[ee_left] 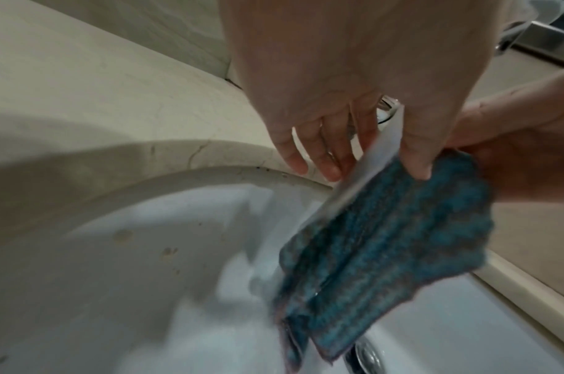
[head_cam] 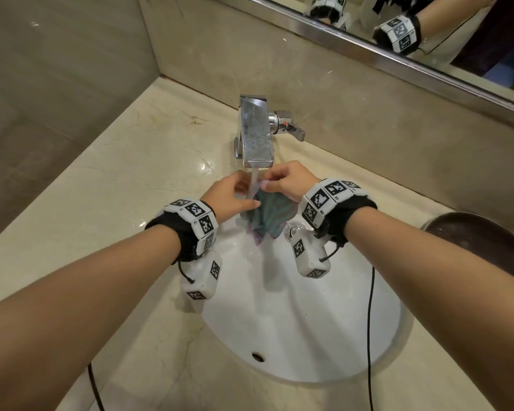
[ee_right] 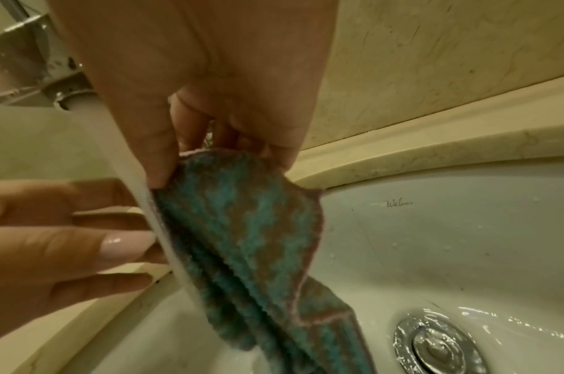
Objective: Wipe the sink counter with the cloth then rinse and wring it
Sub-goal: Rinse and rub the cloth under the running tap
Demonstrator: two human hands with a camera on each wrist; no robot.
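The right hand (head_cam: 285, 179) holds the cloth (head_cam: 267, 216) by its upper edge, and the cloth hangs below it into the sink (head_cam: 309, 336). The left hand (head_cam: 229, 197) is just left of the cloth, its fingers (ee_left: 325, 162) spread beside the fabric; whether they touch it cannot be told. Between the two hands the water stream (head_cam: 254, 185) falls from the faucet (head_cam: 255, 134), which stands behind and above both hands on the bench (head_cam: 116, 188). The faucet handle (head_cam: 291, 129) sticks out behind the right hand. The drain (ee_right: 440, 346) lies below the right hand, right of the hanging cloth. The mirror (head_cam: 428, 40) runs along the wall beyond the faucet.
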